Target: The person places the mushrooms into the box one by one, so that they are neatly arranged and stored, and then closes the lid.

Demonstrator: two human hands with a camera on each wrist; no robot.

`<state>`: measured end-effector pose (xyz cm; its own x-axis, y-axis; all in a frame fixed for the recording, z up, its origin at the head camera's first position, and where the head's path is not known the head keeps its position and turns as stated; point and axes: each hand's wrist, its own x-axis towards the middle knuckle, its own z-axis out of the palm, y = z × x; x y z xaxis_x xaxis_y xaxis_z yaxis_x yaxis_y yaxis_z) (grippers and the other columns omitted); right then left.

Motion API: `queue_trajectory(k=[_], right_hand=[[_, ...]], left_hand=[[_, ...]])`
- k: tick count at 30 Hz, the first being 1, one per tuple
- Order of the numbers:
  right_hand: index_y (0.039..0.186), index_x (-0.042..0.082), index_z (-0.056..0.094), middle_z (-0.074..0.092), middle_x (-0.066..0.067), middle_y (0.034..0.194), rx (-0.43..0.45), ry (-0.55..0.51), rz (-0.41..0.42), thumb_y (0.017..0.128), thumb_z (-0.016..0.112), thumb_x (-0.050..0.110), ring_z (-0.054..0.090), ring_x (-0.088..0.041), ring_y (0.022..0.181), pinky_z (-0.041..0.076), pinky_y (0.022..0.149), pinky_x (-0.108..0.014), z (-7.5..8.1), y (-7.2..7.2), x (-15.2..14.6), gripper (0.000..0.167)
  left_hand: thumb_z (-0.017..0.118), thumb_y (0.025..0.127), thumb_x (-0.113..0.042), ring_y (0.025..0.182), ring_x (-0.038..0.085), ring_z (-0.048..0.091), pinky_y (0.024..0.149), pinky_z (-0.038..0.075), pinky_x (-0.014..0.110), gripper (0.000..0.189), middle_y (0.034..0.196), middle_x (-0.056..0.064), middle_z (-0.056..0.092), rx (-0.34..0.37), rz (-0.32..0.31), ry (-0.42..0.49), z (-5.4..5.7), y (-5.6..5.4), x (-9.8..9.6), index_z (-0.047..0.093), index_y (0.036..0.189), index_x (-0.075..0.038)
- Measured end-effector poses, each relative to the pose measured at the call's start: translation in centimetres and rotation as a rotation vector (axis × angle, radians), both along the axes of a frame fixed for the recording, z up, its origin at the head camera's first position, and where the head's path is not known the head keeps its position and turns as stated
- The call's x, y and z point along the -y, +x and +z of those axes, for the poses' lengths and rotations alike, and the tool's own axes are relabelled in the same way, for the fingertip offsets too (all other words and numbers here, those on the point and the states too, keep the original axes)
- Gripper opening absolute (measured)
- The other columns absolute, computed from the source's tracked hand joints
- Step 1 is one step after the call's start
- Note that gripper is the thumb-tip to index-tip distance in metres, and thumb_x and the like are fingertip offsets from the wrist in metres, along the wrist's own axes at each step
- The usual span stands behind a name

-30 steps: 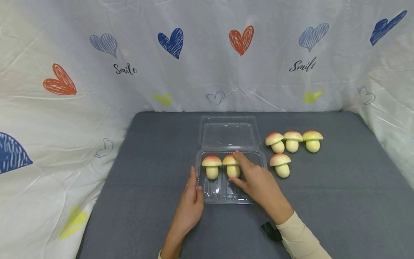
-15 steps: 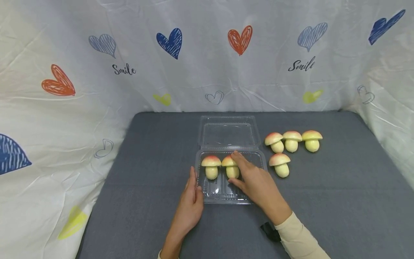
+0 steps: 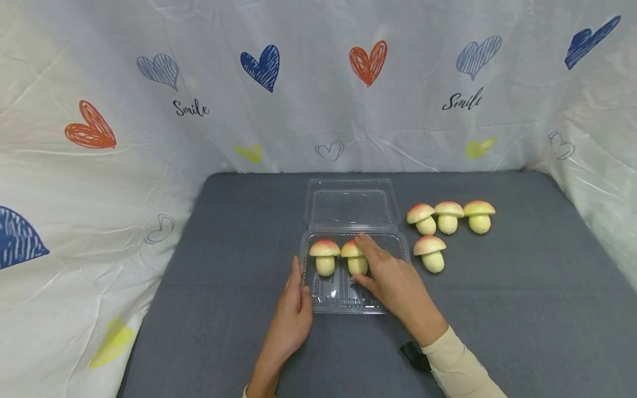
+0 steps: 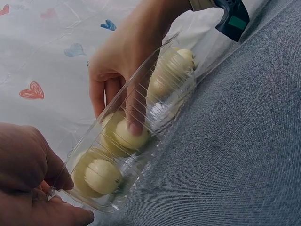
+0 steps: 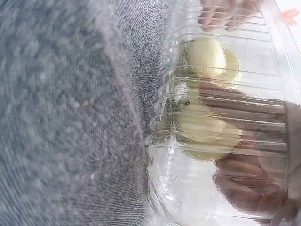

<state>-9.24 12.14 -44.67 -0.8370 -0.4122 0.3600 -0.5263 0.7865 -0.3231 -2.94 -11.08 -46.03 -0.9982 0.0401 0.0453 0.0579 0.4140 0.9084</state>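
Observation:
A clear plastic clamshell box point(image 3: 343, 301) lies with its lid folded back on the dark grey cloth. Inside, two toy mushrooms with reddish-yellow caps and pale stems lie side by side along the back: a left mushroom point(image 3: 325, 265) and a right mushroom point(image 3: 353, 251). My right hand point(image 3: 400, 284) holds the right one, thumb at the stem's end and fingers over the cap, covering part of it. My left hand point(image 3: 291, 320) grips the box's left rim; the left wrist view shows its thumb point(image 4: 59, 174) and fingers on either side of that edge.
Right of the box lie several more toy mushrooms: a row at the back with a middle mushroom point(image 3: 448, 218), and a single mushroom point(image 3: 431, 255) in front. The open lid point(image 3: 352, 207) extends behind the box. A white curtain point(image 3: 298, 121) printed with hearts hangs behind the table.

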Motion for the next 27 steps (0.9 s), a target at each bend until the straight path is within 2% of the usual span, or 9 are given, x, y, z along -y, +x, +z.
queue_trajectory(k=[9,13,16,17,20,23,24,25,27], right_hand=[[0.153,0.007,0.053,0.057,-0.015,0.154,0.0,-0.006,-0.005,0.085,0.091,0.034,0.075,-0.039,0.103,0.061,0.074,-0.054,0.1,0.1,-0.1,0.082],[0.155,0.009,0.052,0.058,-0.013,0.154,0.017,-0.021,-0.017,0.086,0.09,0.037,0.077,-0.037,0.093,0.06,0.068,-0.052,0.3,0.0,-0.4,0.083],[0.154,0.01,0.053,0.071,-0.014,0.135,0.003,-0.031,-0.021,0.086,0.09,0.039,0.074,-0.031,0.071,0.057,0.059,-0.047,0.6,-0.2,-0.8,0.082],[0.153,0.011,0.053,0.075,-0.014,0.121,0.006,-0.03,-0.024,0.087,0.089,0.039,0.07,-0.026,0.063,0.055,0.055,-0.044,0.8,-0.2,-0.9,0.081],[0.152,0.011,0.054,0.072,-0.01,0.09,0.006,-0.044,-0.026,0.088,0.088,0.037,0.055,-0.016,0.05,0.049,0.05,-0.038,1.4,-0.4,-1.3,0.076],[0.153,0.012,0.054,0.076,-0.013,0.103,0.009,-0.05,-0.034,0.093,0.084,0.036,0.053,-0.013,0.05,0.051,0.052,-0.038,1.9,-0.5,-2.0,0.072],[0.153,0.012,0.054,0.076,-0.014,0.116,0.002,-0.058,-0.033,0.094,0.083,0.036,0.057,-0.014,0.053,0.054,0.055,-0.04,2.0,-0.6,-2.2,0.07],[0.154,0.013,0.053,0.075,-0.014,0.122,0.003,-0.066,-0.034,0.095,0.082,0.036,0.056,-0.013,0.053,0.055,0.056,-0.041,2.0,-0.6,-2.5,0.069],[0.156,0.015,0.052,0.074,-0.014,0.127,0.001,-0.078,-0.042,0.097,0.08,0.035,0.056,-0.012,0.051,0.055,0.057,-0.042,2.3,-0.6,-3.2,0.068]], left_hand=[[0.046,0.108,0.005,0.159,0.038,0.02,0.126,0.02,0.058,0.068,0.171,0.026,0.022,-0.03,-0.003,0.012,0.0,0.1,0.0,0.013,0.167,0.004],[0.046,0.108,0.004,0.159,0.037,0.02,0.126,0.019,0.058,0.068,0.172,0.026,0.021,-0.02,-0.003,0.01,0.0,0.2,0.0,0.012,0.167,0.004],[0.045,0.109,0.002,0.159,0.035,0.018,0.127,0.018,0.055,0.068,0.173,0.024,0.019,0.001,-0.004,0.012,0.1,0.1,0.1,0.011,0.168,0.002],[0.045,0.109,0.002,0.16,0.034,0.017,0.127,0.018,0.055,0.068,0.173,0.023,0.018,0.004,-0.006,0.011,0.1,0.1,0.1,0.01,0.168,0.002],[0.045,0.11,0.002,0.16,0.034,0.017,0.127,0.017,0.055,0.068,0.173,0.023,0.017,0.005,-0.008,0.012,0.1,0.1,0.1,0.01,0.168,0.002],[0.045,0.11,0.001,0.16,0.034,0.016,0.127,0.017,0.055,0.068,0.173,0.023,0.016,0.002,-0.01,0.012,0.0,0.1,0.2,0.009,0.168,0.001],[0.045,0.11,0.001,0.16,0.034,0.017,0.127,0.017,0.055,0.068,0.173,0.023,0.016,0.002,-0.01,0.012,0.1,0.1,0.2,0.009,0.168,0.001],[0.044,0.11,0.001,0.16,0.034,0.016,0.127,0.017,0.055,0.068,0.173,0.023,0.016,0.002,-0.011,0.012,0.1,0.1,0.1,0.009,0.168,0.001],[0.044,0.11,0.001,0.16,0.034,0.016,0.127,0.017,0.055,0.068,0.173,0.024,0.016,0.003,-0.014,0.014,0.1,0.1,0.1,0.009,0.168,0.0]])
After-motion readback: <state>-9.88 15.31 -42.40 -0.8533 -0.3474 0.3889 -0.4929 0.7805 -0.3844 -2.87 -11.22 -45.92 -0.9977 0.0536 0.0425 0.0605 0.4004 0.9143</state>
